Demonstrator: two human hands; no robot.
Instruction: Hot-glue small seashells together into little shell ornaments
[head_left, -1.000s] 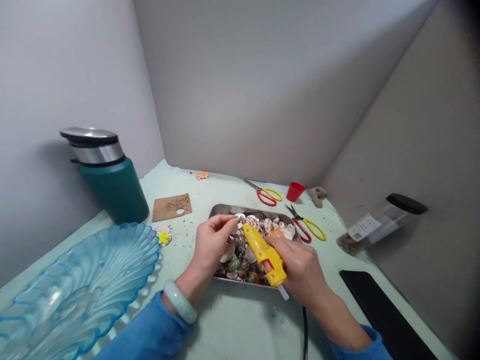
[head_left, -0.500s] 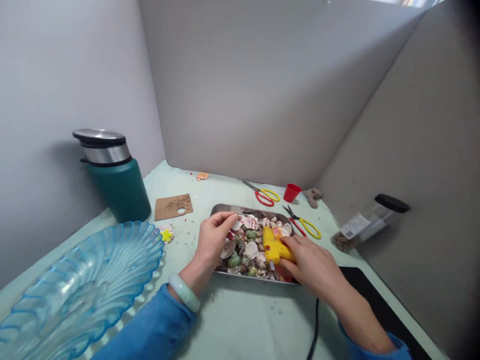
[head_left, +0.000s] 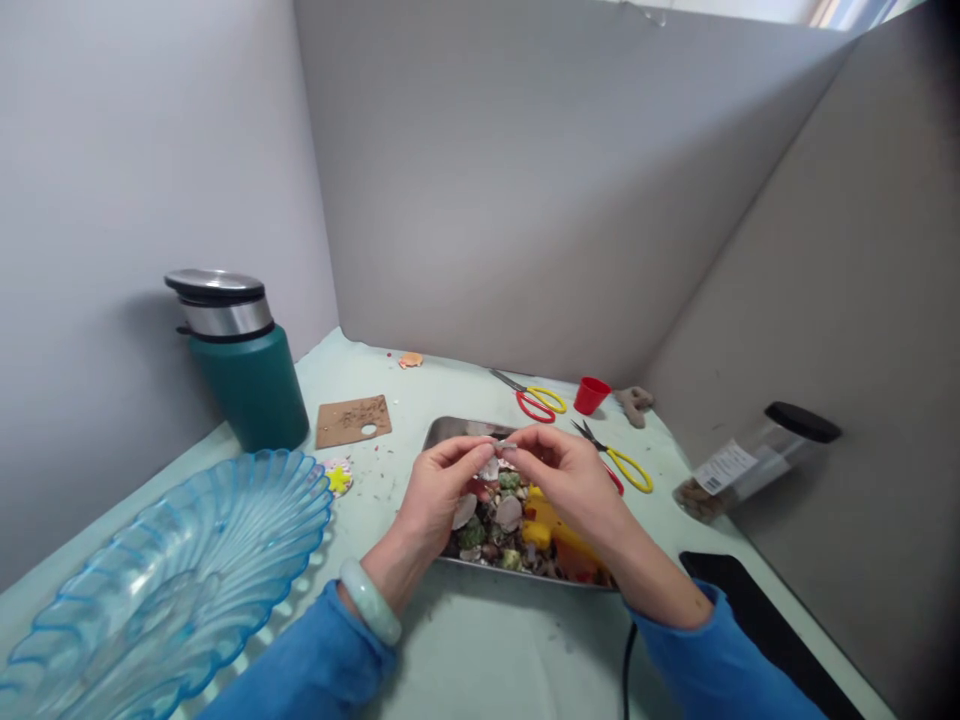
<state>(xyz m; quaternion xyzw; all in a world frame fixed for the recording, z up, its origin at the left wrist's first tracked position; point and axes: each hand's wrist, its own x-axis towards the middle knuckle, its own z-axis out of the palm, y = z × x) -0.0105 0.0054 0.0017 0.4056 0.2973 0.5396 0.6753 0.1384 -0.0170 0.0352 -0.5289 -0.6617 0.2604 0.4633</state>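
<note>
A steel tray (head_left: 448, 432) full of mixed seashells (head_left: 498, 508) sits mid-table. My left hand (head_left: 437, 495) and my right hand (head_left: 574, 480) meet above it, both pinching one small pale shell (head_left: 506, 445) between their fingertips. The yellow glue gun (head_left: 551, 525) lies in the tray under my right hand, its black cord (head_left: 627, 660) running off toward me.
A large blue glass dish (head_left: 165, 575) fills the near left. A teal flask (head_left: 241, 365) and a cardboard piece (head_left: 352, 420) stand behind it. Two scissors (head_left: 538, 398), a red cup (head_left: 591, 394) and a clear jar (head_left: 754, 462) lie right. A black slab (head_left: 757, 620) is near right.
My right hand has laid the glue gun down in the tray and come up to meet the left hand at the small shell.
</note>
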